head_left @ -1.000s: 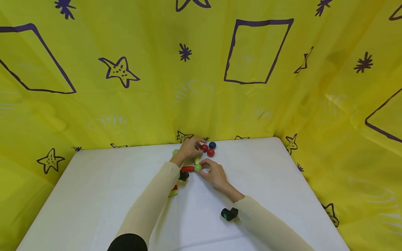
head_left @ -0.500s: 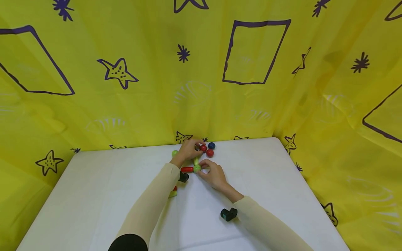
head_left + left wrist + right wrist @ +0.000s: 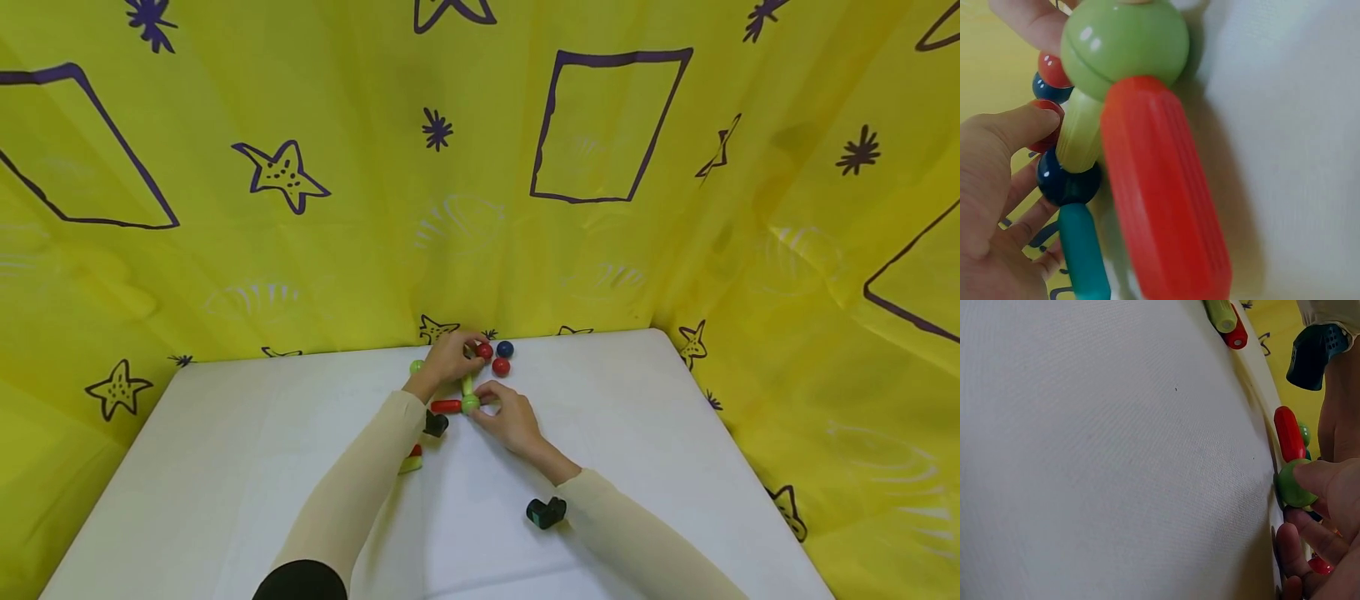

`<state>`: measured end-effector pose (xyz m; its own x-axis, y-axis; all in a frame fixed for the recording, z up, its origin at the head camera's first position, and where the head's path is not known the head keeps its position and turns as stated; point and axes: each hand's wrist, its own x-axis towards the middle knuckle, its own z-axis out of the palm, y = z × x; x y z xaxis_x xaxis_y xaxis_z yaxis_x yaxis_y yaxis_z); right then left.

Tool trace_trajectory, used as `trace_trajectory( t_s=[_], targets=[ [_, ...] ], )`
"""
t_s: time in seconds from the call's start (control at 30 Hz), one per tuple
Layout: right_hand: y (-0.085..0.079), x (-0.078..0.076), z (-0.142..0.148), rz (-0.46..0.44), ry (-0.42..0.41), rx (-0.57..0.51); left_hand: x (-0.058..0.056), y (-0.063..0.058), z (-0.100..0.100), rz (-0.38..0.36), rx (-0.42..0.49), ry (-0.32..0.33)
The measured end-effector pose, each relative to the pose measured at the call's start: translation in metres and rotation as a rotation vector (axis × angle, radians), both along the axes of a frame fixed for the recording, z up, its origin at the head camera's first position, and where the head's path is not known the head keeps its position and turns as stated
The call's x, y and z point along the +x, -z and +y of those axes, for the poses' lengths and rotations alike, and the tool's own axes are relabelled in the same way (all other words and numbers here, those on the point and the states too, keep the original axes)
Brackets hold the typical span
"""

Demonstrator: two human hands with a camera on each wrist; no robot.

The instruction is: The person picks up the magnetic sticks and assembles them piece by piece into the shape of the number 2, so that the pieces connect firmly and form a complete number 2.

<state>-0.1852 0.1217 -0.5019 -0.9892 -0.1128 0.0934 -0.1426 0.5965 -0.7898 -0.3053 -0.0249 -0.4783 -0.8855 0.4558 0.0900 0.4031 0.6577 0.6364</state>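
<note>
My left hand [image 3: 447, 360] reaches to the table's far side. Its thumb and index finger pinch a red ball [image 3: 484, 352]. Between that hand's thumb and other fingers lies a dark blue ball [image 3: 1069, 182], with a teal rod [image 3: 1085, 250] and a yellow-green rod [image 3: 1080, 134] joined to it. The yellow-green rod meets a green ball [image 3: 470, 404], which also carries a red rod [image 3: 447, 407]. My right hand [image 3: 513, 417] pinches this green ball from the right, thumb on its near side. Part of the structure is hidden behind my left hand.
Another red ball [image 3: 501, 367] and a blue ball [image 3: 505, 349] lie just right of my left hand. Further green [image 3: 1220, 315] and red [image 3: 1237, 334] rods lie beside my left forearm. A yellow patterned curtain [image 3: 360, 250] borders the white table [image 3: 600, 417].
The red ball at my left fingertips has shifted slightly away from me relative to the loose balls. My right hand keeps its hold on the green ball, and the view has drifted slightly.
</note>
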Motion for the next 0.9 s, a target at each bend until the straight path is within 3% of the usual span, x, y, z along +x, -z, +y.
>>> trace_trajectory(
  t_s=[0.13,0.37,0.53,0.73,0.9],
  targets=[
    [0.0,-0.001,-0.002,-0.011,0.001,0.008,0.001,-0.006,-0.006,0.004,0.005,-0.008],
    [-0.002,-0.003,-0.003,-0.023,-0.006,0.018,0.005,-0.019,-0.023,0.103,-0.006,0.021],
    [-0.002,-0.003,-0.003,-0.026,-0.012,0.005,0.011,-0.027,-0.038,0.127,0.006,0.05],
    [-0.002,-0.003,-0.002,-0.03,-0.012,0.0,0.025,-0.032,-0.061,0.185,0.052,0.087],
    [-0.002,-0.003,-0.001,-0.026,-0.01,0.003,0.038,-0.027,-0.081,0.24,0.037,0.076]
  ],
)
